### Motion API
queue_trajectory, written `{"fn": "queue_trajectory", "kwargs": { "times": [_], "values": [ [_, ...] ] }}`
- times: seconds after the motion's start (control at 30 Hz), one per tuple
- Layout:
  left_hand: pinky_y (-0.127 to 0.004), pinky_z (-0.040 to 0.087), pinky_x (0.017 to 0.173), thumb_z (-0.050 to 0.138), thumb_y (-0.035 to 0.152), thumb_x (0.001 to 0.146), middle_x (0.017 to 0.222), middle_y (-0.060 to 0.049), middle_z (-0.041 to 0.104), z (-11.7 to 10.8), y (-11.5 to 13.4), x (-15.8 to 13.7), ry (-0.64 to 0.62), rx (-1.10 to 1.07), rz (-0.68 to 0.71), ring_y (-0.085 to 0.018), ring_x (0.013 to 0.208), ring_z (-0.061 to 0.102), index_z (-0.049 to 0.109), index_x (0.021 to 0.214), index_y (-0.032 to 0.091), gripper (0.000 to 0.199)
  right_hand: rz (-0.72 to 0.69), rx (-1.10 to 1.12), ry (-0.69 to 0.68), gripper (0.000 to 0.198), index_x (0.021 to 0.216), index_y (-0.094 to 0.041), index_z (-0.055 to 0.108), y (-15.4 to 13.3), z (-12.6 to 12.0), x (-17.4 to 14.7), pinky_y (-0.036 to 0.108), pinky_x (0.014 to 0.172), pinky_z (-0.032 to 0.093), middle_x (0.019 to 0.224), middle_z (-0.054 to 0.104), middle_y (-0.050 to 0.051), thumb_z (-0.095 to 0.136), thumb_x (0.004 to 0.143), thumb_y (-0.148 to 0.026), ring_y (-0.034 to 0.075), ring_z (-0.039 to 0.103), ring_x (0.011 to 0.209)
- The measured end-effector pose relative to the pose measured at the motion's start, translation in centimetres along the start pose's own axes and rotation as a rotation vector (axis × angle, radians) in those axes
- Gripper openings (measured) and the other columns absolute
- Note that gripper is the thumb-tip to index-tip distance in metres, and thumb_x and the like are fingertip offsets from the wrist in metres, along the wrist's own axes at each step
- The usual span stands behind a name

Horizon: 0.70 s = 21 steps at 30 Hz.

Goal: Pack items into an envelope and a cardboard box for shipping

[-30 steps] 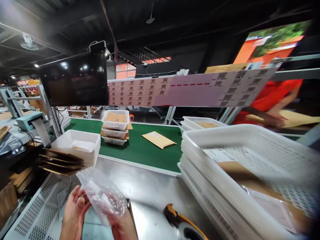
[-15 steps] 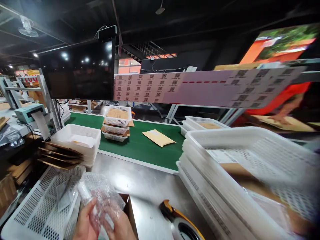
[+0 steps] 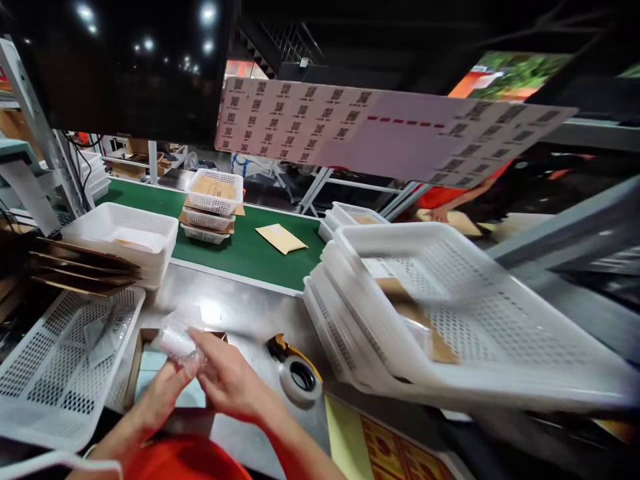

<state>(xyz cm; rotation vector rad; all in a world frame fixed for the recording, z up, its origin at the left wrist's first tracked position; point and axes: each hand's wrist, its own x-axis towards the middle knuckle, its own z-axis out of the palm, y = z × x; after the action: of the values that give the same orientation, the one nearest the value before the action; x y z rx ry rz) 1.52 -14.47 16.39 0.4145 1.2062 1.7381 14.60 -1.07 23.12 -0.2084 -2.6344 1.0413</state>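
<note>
A clear bubble-wrapped bundle (image 3: 176, 339) with something white inside is held between my two hands, above an open cardboard box (image 3: 131, 370). My left hand (image 3: 170, 385) is closed on its underside, and my right hand (image 3: 223, 367) grips it from the right. Pale blue flat items (image 3: 150, 365) lie in the box, partly covered by my hands. To the right of the box, a tape dispenser (image 3: 300, 377) with a roll of tape rests on the metal bench (image 3: 245, 327).
A perforated white basket (image 3: 65, 433) with small clear packets stands at left, below folded cardboard (image 3: 85, 267). Stacked white baskets (image 3: 345, 340) rise at right. Beyond, a green belt (image 3: 250, 267) carries a padded envelope (image 3: 281, 238). Another person's arm (image 3: 463, 195) reaches in at back right.
The view has tipped down and shifted right, bringing more of the box and its pale blue contents into sight. The bubble wrap looks more compact in my hands, with my right hand further round it.
</note>
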Motion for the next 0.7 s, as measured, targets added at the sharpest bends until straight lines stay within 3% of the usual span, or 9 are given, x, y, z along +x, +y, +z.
{"fn": "queue_trajectory", "kwargs": {
  "times": [0.07,0.13,0.2,0.27,0.33,0.43,0.5,0.6,0.7],
  "values": [
    [-0.051,0.051,0.124,0.103,0.051,0.065,0.163,-0.020,0.062,-1.6,1.6,0.3,0.095,0.157,0.151,-0.043,0.158,0.050,0.060,0.158,0.021,0.107,0.058,0.136,-0.133,0.071,0.158,-0.021,0.062,-0.4,-2.9,0.0,0.041,0.106,0.060,0.138,0.079,0.011,0.063,0.088,-0.018,0.028,0.075,0.118],
    [-0.048,0.055,0.117,0.108,0.042,0.055,0.170,-0.019,0.054,-2.4,3.3,0.6,0.070,0.184,0.238,-0.043,0.159,0.049,0.050,0.167,0.026,0.126,0.098,0.258,-0.271,0.061,0.150,-0.025,0.071,-0.4,-5.0,0.3,0.037,0.100,0.060,0.129,0.082,0.006,0.072,0.089,-0.030,0.025,0.076,0.108],
    [-0.043,0.062,0.105,0.106,0.037,0.056,0.154,-0.019,0.068,-2.4,4.6,0.8,-0.107,0.213,0.184,-0.041,0.141,0.065,0.063,0.156,0.023,0.110,0.114,0.344,-0.302,0.060,0.145,-0.025,0.075,0.1,-6.0,0.8,0.040,0.103,0.058,0.130,0.080,0.007,0.080,0.088,-0.043,0.027,0.074,0.113],
    [-0.035,0.065,0.083,0.101,0.035,0.062,0.120,-0.015,0.080,-1.8,4.7,1.1,-0.220,0.280,0.067,-0.031,0.105,0.078,0.078,0.129,0.018,0.073,0.141,0.348,-0.221,0.055,0.137,-0.024,0.079,0.7,-6.0,1.2,0.041,0.104,0.057,0.127,0.079,0.008,0.084,0.087,-0.046,0.027,0.073,0.115],
    [-0.027,0.059,0.058,0.093,0.036,0.066,0.095,-0.006,0.076,-1.2,3.9,1.4,-0.162,0.356,-0.026,-0.021,0.074,0.072,0.078,0.111,0.017,0.051,0.170,0.228,-0.114,0.041,0.128,-0.023,0.082,1.2,-5.5,1.4,0.038,0.102,0.057,0.122,0.078,0.009,0.083,0.088,-0.035,0.026,0.073,0.111],
    [-0.022,0.043,0.038,0.082,0.041,0.070,0.089,0.000,0.067,-1.9,2.6,1.7,0.029,0.472,-0.073,-0.012,0.052,0.056,0.072,0.118,0.019,0.053,0.230,-0.148,-0.114,0.036,0.122,-0.022,0.082,1.6,-4.7,1.4,0.034,0.093,0.057,0.122,0.076,0.011,0.068,0.091,-0.012,0.024,0.074,0.104],
    [-0.023,0.047,0.044,0.080,0.043,0.074,0.095,0.000,0.069,-3.7,2.9,1.5,0.128,0.593,0.055,-0.011,0.052,0.055,0.073,0.126,0.021,0.057,0.272,-0.433,-0.250,0.038,0.114,-0.021,0.083,1.8,-4.0,1.4,0.032,0.084,0.055,0.120,0.075,0.012,0.058,0.092,-0.003,0.023,0.074,0.097],
    [-0.028,0.058,0.067,0.075,0.048,0.082,0.097,-0.003,0.076,-8.2,5.0,1.5,0.213,0.771,0.249,-0.015,0.065,0.063,0.079,0.121,0.021,0.047,0.295,-0.719,-0.458,0.036,0.099,-0.017,0.083,2.6,-1.6,1.7,0.030,0.075,0.052,0.109,0.077,0.012,0.058,0.085,0.005,0.022,0.074,0.086],
    [-0.036,0.061,0.080,0.064,0.056,0.089,0.101,-0.007,0.080,-13.7,6.1,2.5,0.320,0.949,0.259,-0.022,0.078,0.070,0.079,0.118,0.020,0.049,0.303,-0.830,-0.482,0.035,0.104,-0.012,0.082,3.9,2.1,2.2,0.032,0.073,0.054,0.106,0.079,0.018,0.064,0.081,0.006,0.026,0.075,0.085]
  ]
}}
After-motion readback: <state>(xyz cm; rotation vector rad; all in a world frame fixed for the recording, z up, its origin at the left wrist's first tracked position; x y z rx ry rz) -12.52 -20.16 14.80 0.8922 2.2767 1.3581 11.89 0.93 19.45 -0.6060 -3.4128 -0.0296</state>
